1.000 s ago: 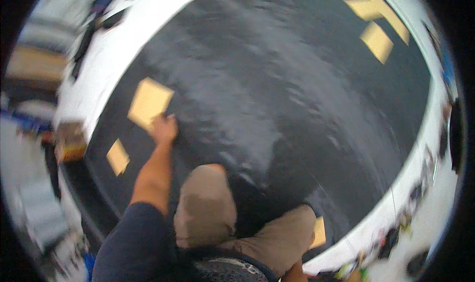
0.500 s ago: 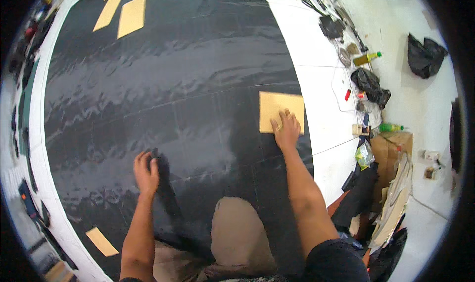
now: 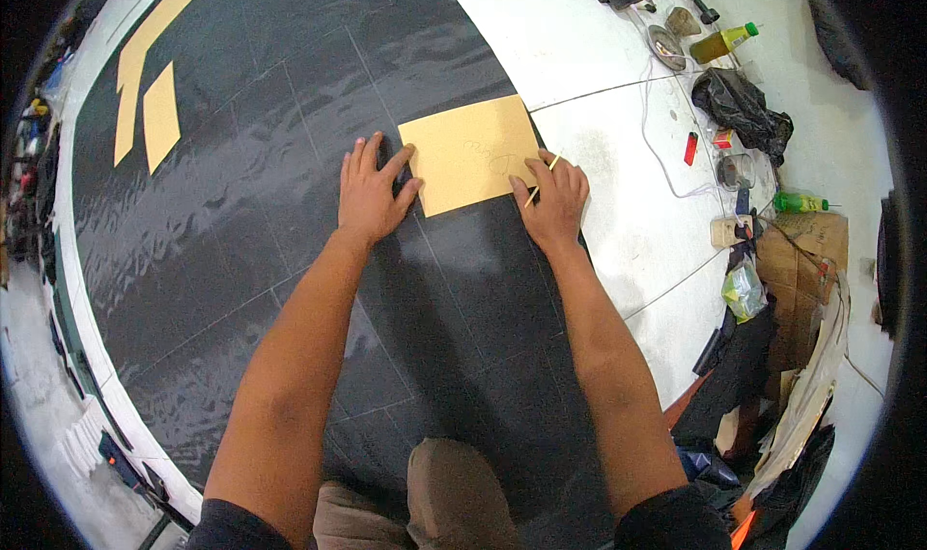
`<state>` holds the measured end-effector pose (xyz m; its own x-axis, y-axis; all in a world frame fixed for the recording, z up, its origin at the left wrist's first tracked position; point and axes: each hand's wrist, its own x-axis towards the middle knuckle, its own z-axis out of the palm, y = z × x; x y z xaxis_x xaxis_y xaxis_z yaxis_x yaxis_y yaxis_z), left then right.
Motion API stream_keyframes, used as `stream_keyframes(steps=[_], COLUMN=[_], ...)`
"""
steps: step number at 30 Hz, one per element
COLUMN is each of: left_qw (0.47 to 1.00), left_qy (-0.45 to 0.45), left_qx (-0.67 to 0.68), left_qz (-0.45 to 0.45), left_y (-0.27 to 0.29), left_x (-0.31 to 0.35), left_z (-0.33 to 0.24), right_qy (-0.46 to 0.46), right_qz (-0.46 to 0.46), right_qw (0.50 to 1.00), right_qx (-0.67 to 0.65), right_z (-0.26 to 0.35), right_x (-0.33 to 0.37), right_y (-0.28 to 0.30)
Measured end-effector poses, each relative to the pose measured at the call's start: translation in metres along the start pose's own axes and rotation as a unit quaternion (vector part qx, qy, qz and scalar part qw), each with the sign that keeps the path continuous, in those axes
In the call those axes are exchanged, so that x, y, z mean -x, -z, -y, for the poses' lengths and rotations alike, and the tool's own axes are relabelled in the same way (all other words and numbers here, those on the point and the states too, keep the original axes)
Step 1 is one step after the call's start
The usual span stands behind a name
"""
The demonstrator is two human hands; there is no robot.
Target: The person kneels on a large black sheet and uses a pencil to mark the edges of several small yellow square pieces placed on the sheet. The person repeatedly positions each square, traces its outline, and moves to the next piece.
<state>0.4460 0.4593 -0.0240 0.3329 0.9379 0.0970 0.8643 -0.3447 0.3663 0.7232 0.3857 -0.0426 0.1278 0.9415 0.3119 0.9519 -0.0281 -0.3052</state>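
Observation:
A rectangular tan card [image 3: 459, 169] with faint handwriting on it lies on a shiny black sheet [image 3: 232, 251] marked with thin lines. My left hand [image 3: 372, 188] rests at the card's left edge with its fingers spread, the thumb and index finger touching it. At the card's lower right corner is my right hand [image 3: 555, 202], its fingers closed around a thin yellow pencil-like stick [image 3: 530, 197] and pressing by the edge. Farther off to the left lie a long, bent tan card piece [image 3: 145, 53] and a smaller four-sided one [image 3: 162, 117].
White floor [image 3: 618, 231] borders the black sheet on the right. Beyond it are a bottle of yellowish liquid [image 3: 724, 43], a black plastic bag [image 3: 739, 111], a red lighter [image 3: 690, 148], a socket block [image 3: 731, 231] with a cable, and a cardboard box [image 3: 801, 260].
My left hand has come forward and right onto the card. The card sits slightly turned, and the stick now shows in my right hand. The whole view has shifted.

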Motion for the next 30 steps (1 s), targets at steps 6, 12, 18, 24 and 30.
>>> stream_keyframes(steps=[6,12,18,24,30], left_qw=[0.997,0.998,0.999,0.997,0.997], left_qy=[0.006,0.000,0.005,0.056,0.055], left_qx=[-0.007,0.020,-0.006,0.037,0.037], left_qz=[-0.077,-0.062,-0.052,-0.040,-0.047], left_y=[-0.030,-0.028,-0.027,-0.028,-0.025], left_x=[-0.014,-0.012,-0.013,-0.017,-0.016], left_z=[0.007,0.010,0.006,0.003,0.005], right_qy=[-0.054,-0.065,-0.002,-0.063,-0.065], right_qz=[-0.027,0.010,0.077,0.024,0.073], right_qw=[0.996,0.998,0.996,0.995,0.995], right_qx=[-0.065,0.006,0.039,0.080,-0.008], right_z=[-0.015,-0.009,-0.003,0.032,0.083], right_x=[0.005,0.002,-0.003,-0.014,-0.023], right_y=[-0.014,-0.012,-0.006,0.000,-0.013])
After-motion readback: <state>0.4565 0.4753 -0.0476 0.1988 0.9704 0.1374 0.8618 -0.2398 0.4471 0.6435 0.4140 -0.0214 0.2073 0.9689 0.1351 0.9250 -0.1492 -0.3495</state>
